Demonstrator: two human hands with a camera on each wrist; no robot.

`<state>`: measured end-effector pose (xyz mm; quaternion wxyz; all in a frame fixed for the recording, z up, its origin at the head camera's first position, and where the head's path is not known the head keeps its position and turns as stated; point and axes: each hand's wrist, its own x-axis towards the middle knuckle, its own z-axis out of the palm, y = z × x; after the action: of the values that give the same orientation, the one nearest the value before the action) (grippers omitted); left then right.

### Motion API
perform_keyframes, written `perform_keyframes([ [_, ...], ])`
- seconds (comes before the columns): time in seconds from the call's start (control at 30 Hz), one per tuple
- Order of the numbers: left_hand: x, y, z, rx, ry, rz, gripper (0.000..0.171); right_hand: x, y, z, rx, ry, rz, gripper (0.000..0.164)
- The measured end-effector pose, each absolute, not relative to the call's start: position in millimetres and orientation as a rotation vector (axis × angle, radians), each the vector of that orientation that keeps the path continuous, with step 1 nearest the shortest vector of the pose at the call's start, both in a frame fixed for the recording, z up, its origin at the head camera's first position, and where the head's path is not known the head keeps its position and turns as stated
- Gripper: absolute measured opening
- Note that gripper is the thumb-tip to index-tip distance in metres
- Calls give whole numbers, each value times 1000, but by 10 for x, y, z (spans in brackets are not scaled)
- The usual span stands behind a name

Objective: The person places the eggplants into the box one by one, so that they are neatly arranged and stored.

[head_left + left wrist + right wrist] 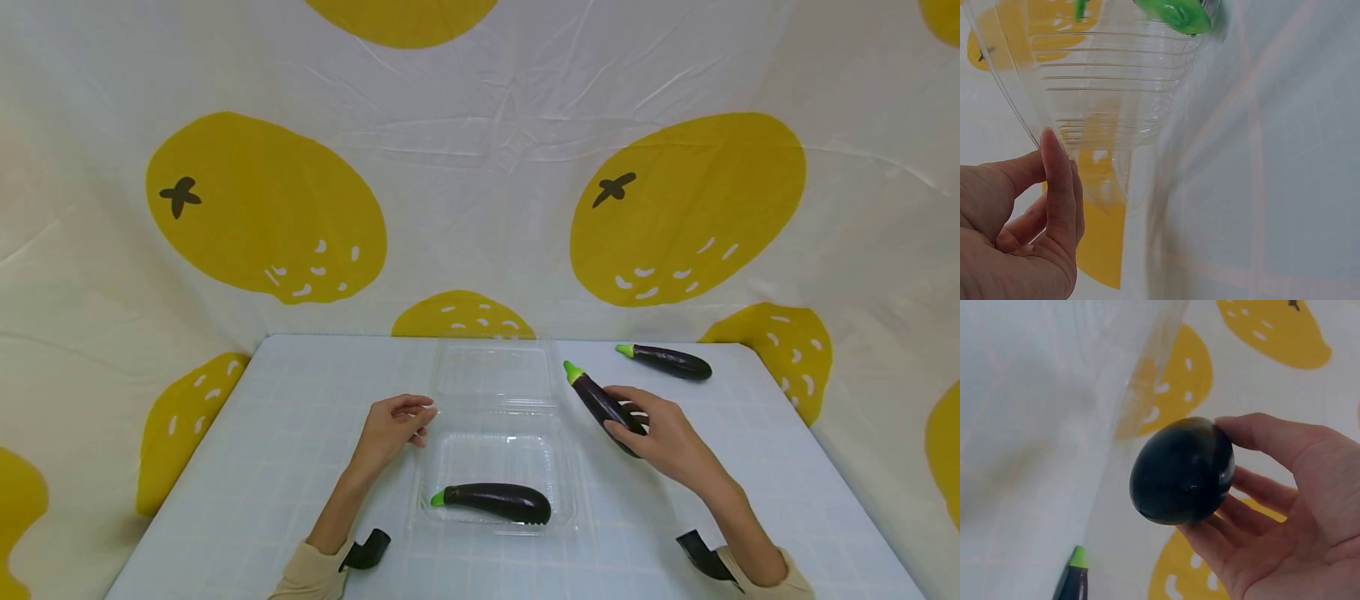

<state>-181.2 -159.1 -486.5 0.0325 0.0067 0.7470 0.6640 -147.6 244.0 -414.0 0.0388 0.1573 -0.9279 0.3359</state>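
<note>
A clear plastic clamshell container (pixel 487 457) lies open on the table, its lid (pixel 491 372) folded out toward the back. My left hand (pixel 386 433) pinches the container's left rim between thumb and fingers, as the left wrist view shows. Inside, along the front, an eggplant (pixel 498 502) rests with its green stem end (pixel 1179 14) to the left. To the right of the container, my right hand (pixel 671 435) grips a second eggplant (pixel 600 402), tilted with its green tip toward the back left. Its dark rounded bottom (pixel 1182 472) faces the right wrist camera.
A third eggplant (pixel 669 362) lies at the back right of the table (pixel 247 467), near its far edge. Behind the table hangs a white cloth (pixel 480 192) with large yellow fruit prints. Dark straps (pixel 367 550) show at both sleeves.
</note>
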Motion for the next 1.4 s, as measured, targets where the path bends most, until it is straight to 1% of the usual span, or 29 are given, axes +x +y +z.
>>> perform_keyframes([
  [0.87,-1817,-1604,-4873,17,2300,2052,32,-1596,1906,-4144,874,-2818,1287,43],
  [1.4,-1802,-1587,-4872,35,2314,2046,36,-1581,1663,-4162,1048,-2848,1236,45],
])
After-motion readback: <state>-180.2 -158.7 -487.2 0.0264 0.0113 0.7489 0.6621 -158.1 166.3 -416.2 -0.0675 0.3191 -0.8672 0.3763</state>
